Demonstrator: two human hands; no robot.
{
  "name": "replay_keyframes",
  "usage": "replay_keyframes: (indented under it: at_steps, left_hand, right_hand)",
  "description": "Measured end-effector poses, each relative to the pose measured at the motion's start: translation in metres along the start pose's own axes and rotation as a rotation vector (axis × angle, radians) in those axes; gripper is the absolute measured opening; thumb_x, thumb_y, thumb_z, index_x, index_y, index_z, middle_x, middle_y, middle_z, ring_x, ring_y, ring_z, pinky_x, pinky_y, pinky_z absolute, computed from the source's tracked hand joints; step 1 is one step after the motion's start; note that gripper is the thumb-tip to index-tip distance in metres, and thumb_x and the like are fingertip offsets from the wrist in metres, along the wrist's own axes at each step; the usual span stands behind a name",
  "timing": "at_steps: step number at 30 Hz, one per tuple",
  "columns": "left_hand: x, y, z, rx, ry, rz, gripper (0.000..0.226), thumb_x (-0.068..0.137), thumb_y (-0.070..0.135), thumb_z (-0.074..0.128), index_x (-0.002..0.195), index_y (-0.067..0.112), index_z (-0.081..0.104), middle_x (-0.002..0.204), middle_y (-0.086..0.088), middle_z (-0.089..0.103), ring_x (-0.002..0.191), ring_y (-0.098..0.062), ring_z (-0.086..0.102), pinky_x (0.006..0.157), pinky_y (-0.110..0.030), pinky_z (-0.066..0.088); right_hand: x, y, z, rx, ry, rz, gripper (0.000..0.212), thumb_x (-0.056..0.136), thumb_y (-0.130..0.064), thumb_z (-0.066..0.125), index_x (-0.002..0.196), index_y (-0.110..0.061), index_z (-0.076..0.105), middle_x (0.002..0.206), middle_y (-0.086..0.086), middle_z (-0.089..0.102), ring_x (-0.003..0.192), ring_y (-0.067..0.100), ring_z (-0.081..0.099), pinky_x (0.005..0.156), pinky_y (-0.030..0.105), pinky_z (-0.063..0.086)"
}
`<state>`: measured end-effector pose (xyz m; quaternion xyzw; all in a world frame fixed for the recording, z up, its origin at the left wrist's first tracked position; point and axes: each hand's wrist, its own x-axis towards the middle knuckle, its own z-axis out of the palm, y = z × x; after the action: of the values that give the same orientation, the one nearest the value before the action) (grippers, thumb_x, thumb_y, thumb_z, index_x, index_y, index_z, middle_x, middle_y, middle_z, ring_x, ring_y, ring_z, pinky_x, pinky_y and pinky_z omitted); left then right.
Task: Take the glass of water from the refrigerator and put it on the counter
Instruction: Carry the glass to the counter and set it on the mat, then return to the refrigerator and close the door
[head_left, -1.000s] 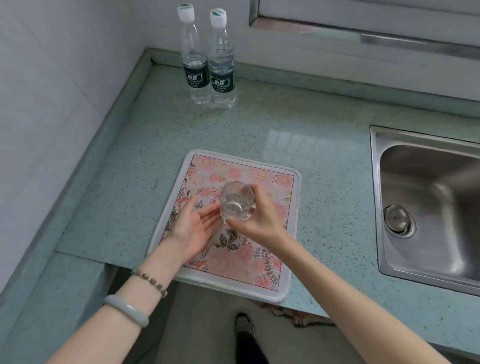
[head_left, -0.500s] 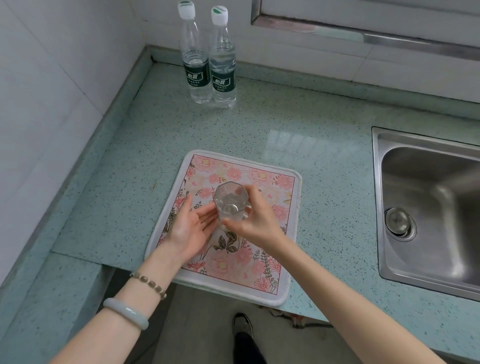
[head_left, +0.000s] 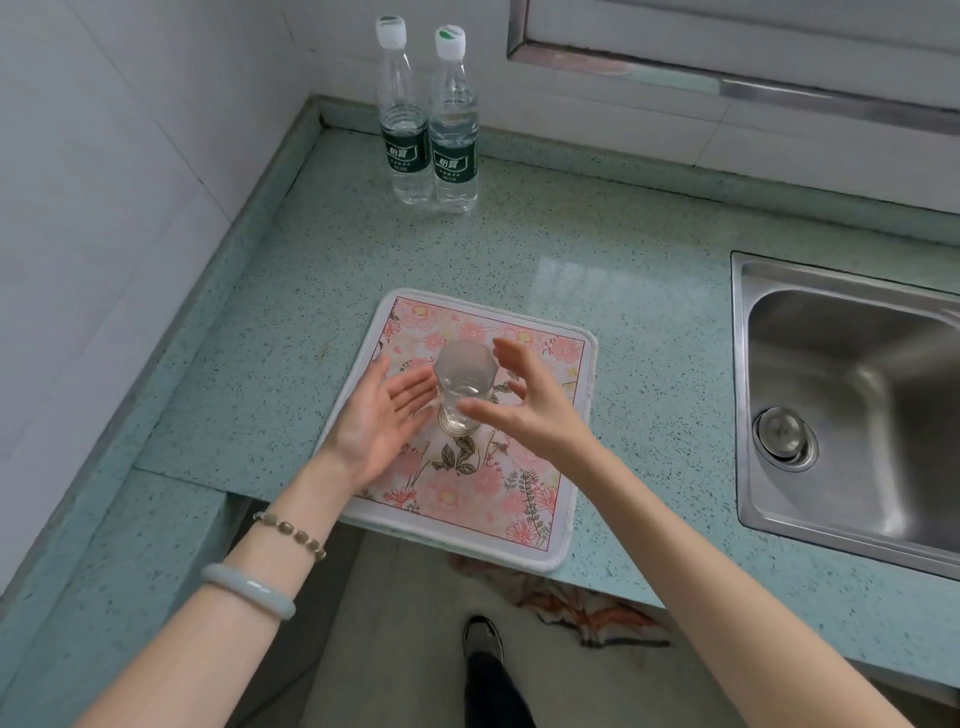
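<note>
Glass of water (head_left: 464, 387) now standing on mat (head_left: 540, 467), both hands released

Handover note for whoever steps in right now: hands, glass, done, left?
Left hand: open, palm beside the glass.
Right hand: open, fingers spread around it, no grip visible.
Clear faceted glass of water: upright on the pink floral mat on the green speckled counter.
Done: glass placed.
Left: withdraw both hands without knocking it.
</note>
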<state>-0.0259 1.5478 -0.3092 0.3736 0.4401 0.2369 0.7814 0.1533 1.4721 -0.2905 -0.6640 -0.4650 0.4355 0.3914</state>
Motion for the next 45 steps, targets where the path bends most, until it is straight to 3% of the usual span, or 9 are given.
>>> replay_keyframes:
  at_steps: [7, 12, 15, 19, 24, 28, 31, 37, 45]
  left_hand:
    - [-0.069, 0.047, 0.018, 0.319, 0.053, 0.469, 0.074, 0.092, 0.064, 0.037, 0.151, 0.021, 0.027, 0.156, 0.005, 0.034, 0.137, 0.0, 0.038, 0.117, -0.03, 0.028]
    - [-0.154, 0.072, 0.032, 0.434, 0.041, 0.722, 0.089, 0.079, 0.079, 0.046, 0.152, 0.033, 0.024, 0.157, 0.02, 0.028, 0.14, 0.011, 0.026, 0.109, -0.017, 0.023]
    - [-0.196, 0.074, 0.034, 0.467, 0.036, 0.778, 0.09, 0.075, 0.082, 0.047, 0.151, 0.04, 0.022, 0.159, 0.023, 0.023, 0.141, 0.013, 0.021, 0.105, -0.011, 0.023]
    - [-0.262, 0.066, 0.032, 0.494, 0.018, 0.858, 0.095, 0.076, 0.081, 0.048, 0.153, 0.035, 0.018, 0.161, 0.018, 0.019, 0.145, 0.005, 0.019, 0.105, -0.002, 0.023]
    - [-0.333, 0.059, 0.033, 0.513, -0.013, 0.973, 0.101, 0.075, 0.081, 0.049, 0.154, 0.026, 0.017, 0.163, 0.008, 0.019, 0.146, 0.003, 0.019, 0.116, -0.016, 0.018]
    - [-0.383, 0.056, 0.033, 0.541, -0.044, 1.041, 0.104, 0.076, 0.08, 0.048, 0.155, 0.021, 0.015, 0.163, 0.006, 0.018, 0.145, 0.005, 0.018, 0.115, -0.013, 0.018]
    - [-0.415, 0.052, 0.031, 0.561, -0.059, 1.068, 0.101, 0.077, 0.08, 0.047, 0.155, 0.024, 0.015, 0.163, 0.008, 0.016, 0.145, 0.006, 0.017, 0.114, -0.01, 0.017]
    - [-0.462, 0.049, 0.032, 0.592, -0.046, 1.117, 0.101, 0.074, 0.082, 0.048, 0.154, 0.03, 0.013, 0.163, 0.012, 0.014, 0.147, 0.002, 0.014, 0.12, -0.024, 0.014]
    - [-0.501, 0.044, 0.046, 0.596, -0.034, 1.156, 0.103, 0.074, 0.082, 0.049, 0.155, 0.031, 0.011, 0.163, 0.015, 0.012, 0.147, 0.004, 0.013, 0.12, -0.026, 0.014]
  right_hand:
    - [-0.052, -0.065, -0.01, 0.124, 0.268, -0.2, 0.087, 0.073, -0.046, 0.075, 0.145, -0.027, 0.031, 0.151, -0.006, 0.035, 0.137, 0.004, 0.034, 0.113, 0.026, 0.029]
    - [-0.107, -0.117, 0.0, 0.121, 0.339, -0.357, 0.088, 0.074, -0.041, 0.075, 0.147, -0.024, 0.028, 0.154, -0.005, 0.031, 0.14, 0.004, 0.03, 0.115, 0.026, 0.026]
    - [-0.139, -0.135, 0.008, 0.131, 0.365, -0.419, 0.086, 0.075, -0.037, 0.076, 0.146, -0.023, 0.029, 0.153, -0.005, 0.033, 0.14, 0.002, 0.029, 0.116, 0.026, 0.025]
    - [-0.198, -0.156, 0.024, 0.114, 0.426, -0.491, 0.084, 0.076, -0.037, 0.076, 0.146, -0.024, 0.03, 0.148, -0.013, 0.035, 0.137, -0.005, 0.03, 0.115, 0.024, 0.026]
    - [-0.274, -0.176, 0.04, 0.085, 0.503, -0.568, 0.083, 0.076, -0.033, 0.077, 0.145, -0.022, 0.033, 0.145, -0.015, 0.037, 0.135, -0.007, 0.031, 0.114, 0.025, 0.026]
    - [-0.329, -0.19, 0.052, 0.055, 0.549, -0.606, 0.084, 0.076, -0.034, 0.077, 0.146, -0.023, 0.032, 0.147, -0.013, 0.037, 0.138, -0.002, 0.031, 0.114, 0.024, 0.025]
    - [-0.361, -0.198, 0.06, 0.03, 0.569, -0.629, 0.084, 0.075, -0.036, 0.077, 0.146, -0.025, 0.031, 0.146, -0.015, 0.036, 0.137, -0.003, 0.031, 0.113, 0.022, 0.025]
    - [-0.402, -0.214, 0.071, -0.011, 0.611, -0.674, 0.086, 0.073, -0.041, 0.075, 0.145, -0.022, 0.032, 0.149, -0.01, 0.036, 0.138, -0.001, 0.031, 0.117, 0.028, 0.026]
    - [-0.441, -0.224, 0.062, -0.03, 0.648, -0.734, 0.087, 0.07, -0.053, 0.073, 0.144, -0.03, 0.033, 0.148, -0.013, 0.039, 0.137, -0.002, 0.032, 0.116, 0.028, 0.027]
